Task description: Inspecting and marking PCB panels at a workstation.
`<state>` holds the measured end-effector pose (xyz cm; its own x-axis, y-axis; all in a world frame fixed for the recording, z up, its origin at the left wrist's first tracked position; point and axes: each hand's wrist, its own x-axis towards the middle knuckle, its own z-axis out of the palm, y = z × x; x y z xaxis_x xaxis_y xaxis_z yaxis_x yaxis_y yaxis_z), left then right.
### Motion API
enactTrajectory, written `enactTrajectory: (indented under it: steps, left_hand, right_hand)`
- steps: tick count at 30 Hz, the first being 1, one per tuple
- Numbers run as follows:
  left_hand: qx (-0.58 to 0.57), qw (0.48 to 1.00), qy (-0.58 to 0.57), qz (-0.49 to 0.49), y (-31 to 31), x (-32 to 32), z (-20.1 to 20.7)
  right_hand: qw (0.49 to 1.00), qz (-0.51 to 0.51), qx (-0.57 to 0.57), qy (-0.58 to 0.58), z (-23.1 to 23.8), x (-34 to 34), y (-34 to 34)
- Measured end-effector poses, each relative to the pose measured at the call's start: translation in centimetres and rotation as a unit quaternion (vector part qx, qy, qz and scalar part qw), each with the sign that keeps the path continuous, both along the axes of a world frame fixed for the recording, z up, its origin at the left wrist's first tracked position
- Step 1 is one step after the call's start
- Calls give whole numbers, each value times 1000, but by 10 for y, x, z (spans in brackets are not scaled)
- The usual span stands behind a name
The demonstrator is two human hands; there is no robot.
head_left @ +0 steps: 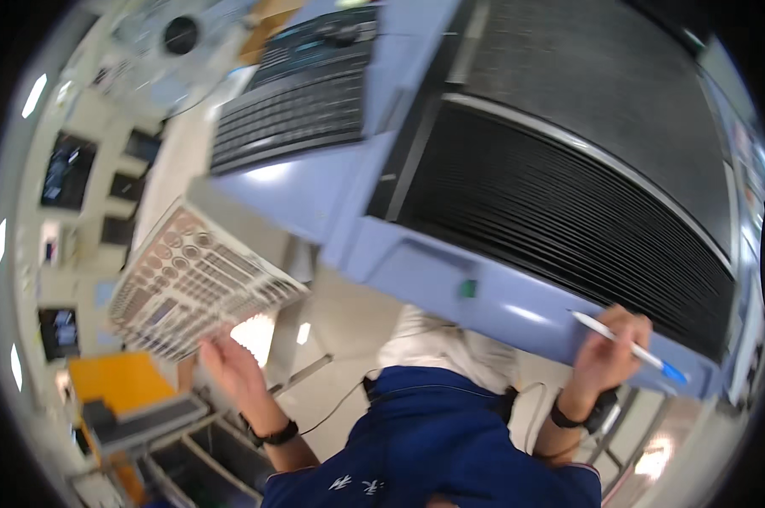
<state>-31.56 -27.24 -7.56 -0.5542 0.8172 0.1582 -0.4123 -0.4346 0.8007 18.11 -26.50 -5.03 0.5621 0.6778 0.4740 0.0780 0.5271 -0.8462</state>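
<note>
My right hand (609,349) rests against the front edge of a big pale-blue machine (416,271) and holds a white pen with a blue cap (628,347). The pen lies across my fingers, pointing right and down. My left hand (228,364) is raised with fingers apart just below a beige control panel (192,284) covered in round buttons and keys; it touches or nearly touches the panel's lower edge. Both wrists wear dark bands. My blue sleeves and a white cloth at my chest fill the bottom middle.
Black ribbed covers (569,203) span the machine's top, with a second ribbed section (289,110) further back. An orange cart or box (116,381) and grey trays (145,423) stand lower left. Dark wall screens (67,169) hang on the left. A thin cable (340,402) runs across the pale floor.
</note>
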Motion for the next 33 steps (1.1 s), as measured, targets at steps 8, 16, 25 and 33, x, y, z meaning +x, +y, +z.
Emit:
enactTrajectory:
  steps: [8, 16, 25, 33]
  left_hand:
    - [-172, 941, -211, 201, -79, -155, -186]
    - [-231, 922, -235, 205, -75, -143, -238]
    - [-242, 881, -271, 303, -66, -129, -228]
    - [-297, 894, -247, 226, -66, -150, -244]
  right_hand:
    - [998, 3, -55, -33, 0, -1, -1]
    - [998, 6, -65, -26, 3, 0, -2]
    - [978, -124, -27, 167, 3, 104, -123]
    - [916, -402, 9, 0, 18, 149, -199]
